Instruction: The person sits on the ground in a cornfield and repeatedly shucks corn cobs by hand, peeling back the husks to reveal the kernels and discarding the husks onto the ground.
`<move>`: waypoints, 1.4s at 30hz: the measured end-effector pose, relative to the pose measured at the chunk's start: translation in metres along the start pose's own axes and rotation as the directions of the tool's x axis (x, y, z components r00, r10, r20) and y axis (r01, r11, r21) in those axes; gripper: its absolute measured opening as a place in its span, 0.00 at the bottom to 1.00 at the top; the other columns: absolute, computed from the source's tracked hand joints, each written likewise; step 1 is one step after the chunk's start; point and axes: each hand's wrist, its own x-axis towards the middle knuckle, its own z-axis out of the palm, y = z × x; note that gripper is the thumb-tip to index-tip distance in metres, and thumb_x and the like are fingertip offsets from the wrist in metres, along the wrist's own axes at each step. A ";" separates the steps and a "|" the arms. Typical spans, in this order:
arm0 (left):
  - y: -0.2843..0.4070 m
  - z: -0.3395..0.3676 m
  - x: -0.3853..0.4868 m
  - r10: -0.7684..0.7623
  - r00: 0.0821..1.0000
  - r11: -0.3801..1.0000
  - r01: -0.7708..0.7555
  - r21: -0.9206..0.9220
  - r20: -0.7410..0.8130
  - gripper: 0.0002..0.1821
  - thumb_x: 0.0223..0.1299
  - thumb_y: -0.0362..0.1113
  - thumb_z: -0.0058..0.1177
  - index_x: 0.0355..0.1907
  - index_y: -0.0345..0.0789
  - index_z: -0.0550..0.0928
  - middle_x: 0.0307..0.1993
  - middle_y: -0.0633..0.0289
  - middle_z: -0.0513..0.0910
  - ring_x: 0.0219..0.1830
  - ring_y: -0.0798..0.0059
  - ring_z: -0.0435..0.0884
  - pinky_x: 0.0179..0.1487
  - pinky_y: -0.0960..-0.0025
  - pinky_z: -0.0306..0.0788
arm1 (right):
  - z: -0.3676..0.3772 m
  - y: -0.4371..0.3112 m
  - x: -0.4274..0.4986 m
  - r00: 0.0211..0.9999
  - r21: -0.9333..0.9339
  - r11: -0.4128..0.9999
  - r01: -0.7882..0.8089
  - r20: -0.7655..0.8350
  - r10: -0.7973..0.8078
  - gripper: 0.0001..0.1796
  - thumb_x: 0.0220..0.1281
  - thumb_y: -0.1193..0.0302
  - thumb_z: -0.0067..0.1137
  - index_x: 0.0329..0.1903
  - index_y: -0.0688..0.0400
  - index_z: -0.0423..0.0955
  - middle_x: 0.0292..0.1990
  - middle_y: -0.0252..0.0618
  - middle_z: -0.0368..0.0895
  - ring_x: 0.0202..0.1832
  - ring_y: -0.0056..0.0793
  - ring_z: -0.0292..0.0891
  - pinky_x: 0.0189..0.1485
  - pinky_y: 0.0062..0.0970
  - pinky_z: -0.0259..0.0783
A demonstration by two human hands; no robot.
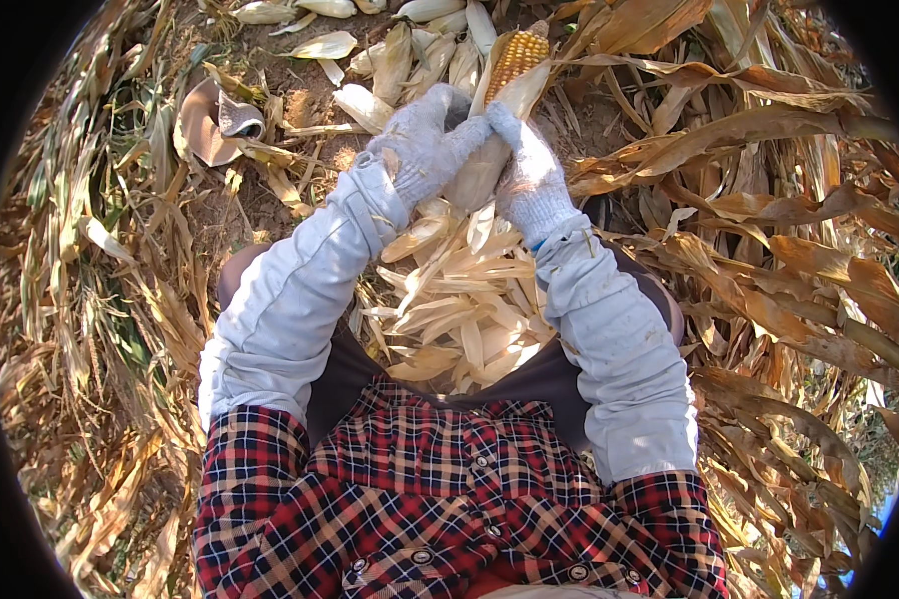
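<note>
Between my two hands is an ear of corn (pixel 521 58), its yellow and reddish kernels bare at the far end. Pale husk (pixel 482 174) still wraps its lower part. My left hand (pixel 425 138), in a whitish knit glove, grips the husk from the left, the thumb reaching across it. From the right, my right hand (pixel 530 168) in a matching glove holds the husk, its thumb just below the exposed kernels. The two thumbs nearly meet over the ear. Fingers behind the husk are hidden.
Loose peeled husks (pixel 468 314) lie in a heap between my legs. Several ears in husk (pixel 412 64) rest on the soil ahead. A brown and grey curled object (pixel 213 123) lies at left. Dry corn stalks (pixel 779 202) crowd the right side, more stalks (pixel 97 299) the left.
</note>
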 end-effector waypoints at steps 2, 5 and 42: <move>-0.002 -0.002 0.000 0.025 0.999 0.998 -0.023 0.066 -0.022 0.21 0.68 0.44 0.60 0.54 0.30 0.80 0.42 0.54 0.87 0.44 0.70 0.86 0.50 0.67 0.78 | 0.001 0.001 -0.001 1.000 -0.031 1.000 0.005 -0.002 -0.005 0.24 0.64 0.68 0.69 0.61 0.55 0.74 0.51 0.39 0.82 0.51 0.36 0.80 0.57 0.39 0.77; -0.004 -0.003 0.001 0.000 0.999 0.996 0.003 0.085 -0.041 0.17 0.68 0.42 0.58 0.51 0.31 0.81 0.39 0.54 0.87 0.42 0.72 0.86 0.48 0.67 0.78 | 0.004 0.001 -0.003 1.000 -0.061 0.998 0.013 -0.015 -0.014 0.25 0.64 0.68 0.69 0.63 0.55 0.74 0.54 0.39 0.82 0.53 0.37 0.80 0.59 0.41 0.77; -0.005 -0.002 0.008 -0.482 0.866 0.441 0.108 -0.891 -0.133 0.23 0.72 0.47 0.56 0.56 0.29 0.78 0.43 0.56 0.85 0.42 0.69 0.83 0.45 0.67 0.78 | 0.013 -0.035 -0.004 0.916 -0.094 0.962 0.257 -0.294 -0.274 0.30 0.60 0.63 0.70 0.63 0.54 0.71 0.55 0.42 0.75 0.59 0.40 0.75 0.57 0.43 0.80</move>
